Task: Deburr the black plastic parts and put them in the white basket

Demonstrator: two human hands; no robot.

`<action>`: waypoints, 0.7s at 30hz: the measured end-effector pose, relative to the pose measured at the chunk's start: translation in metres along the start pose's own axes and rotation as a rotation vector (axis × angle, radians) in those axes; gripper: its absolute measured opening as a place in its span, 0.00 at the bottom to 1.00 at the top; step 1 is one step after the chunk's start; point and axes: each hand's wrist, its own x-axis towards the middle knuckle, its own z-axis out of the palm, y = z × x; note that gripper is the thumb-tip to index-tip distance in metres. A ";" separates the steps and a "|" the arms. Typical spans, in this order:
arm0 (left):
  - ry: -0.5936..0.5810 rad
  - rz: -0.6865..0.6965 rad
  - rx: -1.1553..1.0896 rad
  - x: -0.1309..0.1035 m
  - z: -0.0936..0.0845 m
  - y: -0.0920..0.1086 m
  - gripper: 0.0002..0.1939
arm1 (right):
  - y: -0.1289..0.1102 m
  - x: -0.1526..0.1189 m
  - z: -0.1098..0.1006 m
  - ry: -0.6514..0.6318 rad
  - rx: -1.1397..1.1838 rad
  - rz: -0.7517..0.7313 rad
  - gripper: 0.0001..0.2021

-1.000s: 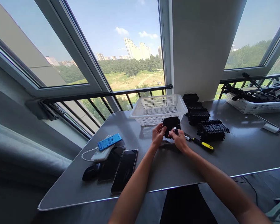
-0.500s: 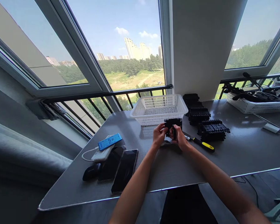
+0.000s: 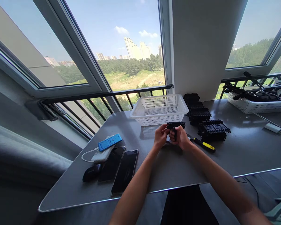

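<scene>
Head view. My left hand (image 3: 161, 136) pinches the near left edge of a black plastic plate (image 3: 176, 124), thumb and fingers closed on it. The plate is up off the table (image 3: 173, 172), tipped nearly edge-on, just in front of the white basket (image 3: 158, 120). My right hand (image 3: 182, 137) is curled around a small black object (image 3: 175, 134), held upright against the near side of the plate; cannot tell whether those fingers also press the plate.

Just right of my right hand, on the table: a tool with a yellow-and-black handle (image 3: 204, 145). Beyond it, a stack of black plates (image 3: 213, 129), with more black pieces (image 3: 197, 111) behind, beside the basket. Left side, well apart from my hands: a blue-screened phone (image 3: 109, 142) on a white power bank (image 3: 102, 156), two dark phones, a black mouse (image 3: 91, 172).
</scene>
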 end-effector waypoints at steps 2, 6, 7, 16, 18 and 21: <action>-0.003 -0.003 -0.011 0.000 0.000 0.000 0.12 | 0.000 0.000 0.000 0.002 0.011 0.002 0.13; -0.023 0.023 -0.004 0.000 0.000 -0.002 0.10 | -0.002 -0.002 0.000 0.016 0.027 0.011 0.12; -0.028 0.033 0.003 0.000 0.000 -0.002 0.10 | -0.003 -0.002 0.000 0.021 0.031 0.015 0.12; -0.002 0.034 0.016 0.002 -0.002 -0.006 0.13 | -0.005 -0.004 0.001 0.061 0.130 -0.034 0.11; 0.011 0.034 0.005 0.002 -0.003 -0.006 0.13 | -0.006 -0.005 0.001 0.080 0.167 -0.058 0.11; 0.028 0.042 -0.006 0.003 -0.004 -0.007 0.12 | -0.008 -0.007 0.002 0.110 0.207 -0.087 0.12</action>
